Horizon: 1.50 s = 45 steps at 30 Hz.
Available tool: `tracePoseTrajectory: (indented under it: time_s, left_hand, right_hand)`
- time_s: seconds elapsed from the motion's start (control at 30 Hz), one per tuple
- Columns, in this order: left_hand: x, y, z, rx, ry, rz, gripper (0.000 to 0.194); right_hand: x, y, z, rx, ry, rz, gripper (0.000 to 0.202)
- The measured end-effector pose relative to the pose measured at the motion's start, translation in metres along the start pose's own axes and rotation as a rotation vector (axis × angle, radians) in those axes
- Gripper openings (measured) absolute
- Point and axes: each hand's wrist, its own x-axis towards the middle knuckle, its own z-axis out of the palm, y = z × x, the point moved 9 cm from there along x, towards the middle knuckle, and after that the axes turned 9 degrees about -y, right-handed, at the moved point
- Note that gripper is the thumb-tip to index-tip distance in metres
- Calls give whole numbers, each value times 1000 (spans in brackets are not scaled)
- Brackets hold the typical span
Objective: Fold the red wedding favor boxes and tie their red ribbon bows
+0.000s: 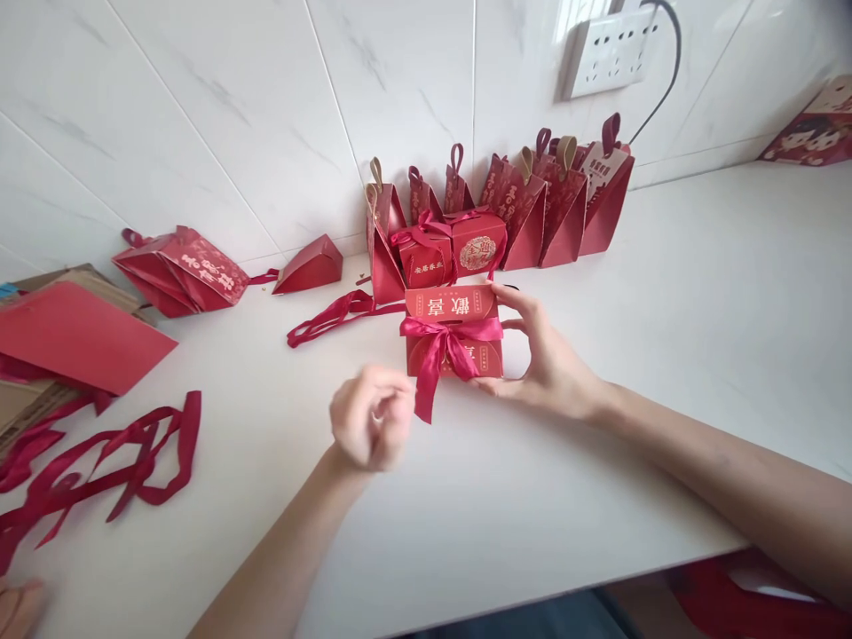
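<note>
A small red gift box [453,306] with gold characters and a pink-red ribbon bow [447,342] sits on the white table. My right hand [549,364] grips its right side, index finger at the top edge and thumb at the lower corner. Just left of the bow's hanging tail, my left hand [373,417] is curled closed and slightly blurred; whether anything is between its fingers cannot be made out. Right behind the held box stand two more red boxes, one with a round gold emblem [478,253]. A loose ribbon [339,312] lies to the left.
Several red triangular bags with loops [523,222] line the tiled wall. Further left are a folded red bag [193,271], a small red box [310,264], a red card [86,333] and tangled ribbons [143,461]. Another person's hand [19,608] shows at the bottom left corner. A power strip [612,53] hangs above.
</note>
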Motion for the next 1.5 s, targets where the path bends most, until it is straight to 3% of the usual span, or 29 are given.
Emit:
tracePoseTrajectory:
  time_s: [0.07, 0.13, 0.2, 0.3, 0.4, 0.5, 0.6, 0.7, 1.3, 1.4, 1.5]
  left_hand:
    - [-1, -19, -13, -18, 141, -169, 2]
    - [-4, -34, -17, -32, 214, -329, 18]
    - [-5, -42, -11, -38, 195, -434, 28]
    - [-6, -46, -1, -42, 146, -518, 20]
    - [-4, -38, -5, 57, 174, -473, 18]
    - [2, -15, -8, 193, 174, -259, 18]
    - [5, 11, 4, 318, 54, 19, 16]
    - [3, 20, 14, 415, -25, 129, 12]
    - [4, 19, 12, 307, -14, 131, 19]
    - [6, 8, 3, 164, 58, -15, 22]
    - [-2, -19, -6, -10, 173, -312, 24]
  right_hand:
    - [0, -3, 1, 1, -15, -23, 94]
    - [1, -6, 2, 4, -26, -40, 95]
    - [1, -9, 4, 4, -35, -61, 95]
    - [1, -12, 6, -5, -47, -91, 94]
    - [1, -13, 6, -11, -54, -92, 93]
    - [1, -12, 6, -3, -48, -94, 94]
    - [1, -13, 6, -11, -33, -107, 94]
    - [1, -14, 7, -17, -32, -107, 95]
    - [1, -14, 5, -5, -32, -120, 94]
    - [1, -13, 5, -24, -32, -114, 94]
    - [1, -13, 6, -20, -33, -117, 94]
